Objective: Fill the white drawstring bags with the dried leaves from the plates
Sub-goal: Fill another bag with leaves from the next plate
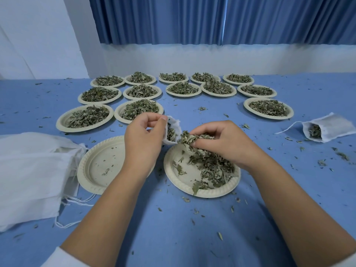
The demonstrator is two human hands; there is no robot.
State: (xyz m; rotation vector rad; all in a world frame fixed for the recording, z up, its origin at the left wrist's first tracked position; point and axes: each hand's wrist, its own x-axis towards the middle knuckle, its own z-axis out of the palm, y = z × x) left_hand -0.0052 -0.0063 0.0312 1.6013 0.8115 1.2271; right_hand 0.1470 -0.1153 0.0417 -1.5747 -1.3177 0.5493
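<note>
My left hand (143, 136) grips a small white drawstring bag (174, 126) by its rim, mouth turned right, with leaves showing inside. My right hand (221, 140) pinches a clump of dried leaves (189, 138) right at the bag's mouth. Below both hands sits a cream plate (178, 171) still about half covered with leaves. To its left lies a nearly bare plate (92, 166) with only crumbs. A filled bag (325, 130) lies on its side at the right, its mouth open.
Several full plates of leaves (138, 109) stand in rows across the far half of the blue table (173, 228). A heap of white bags with strings (32, 176) lies at the left. Leaf crumbs are scattered everywhere. A wall and blue curtains stand behind.
</note>
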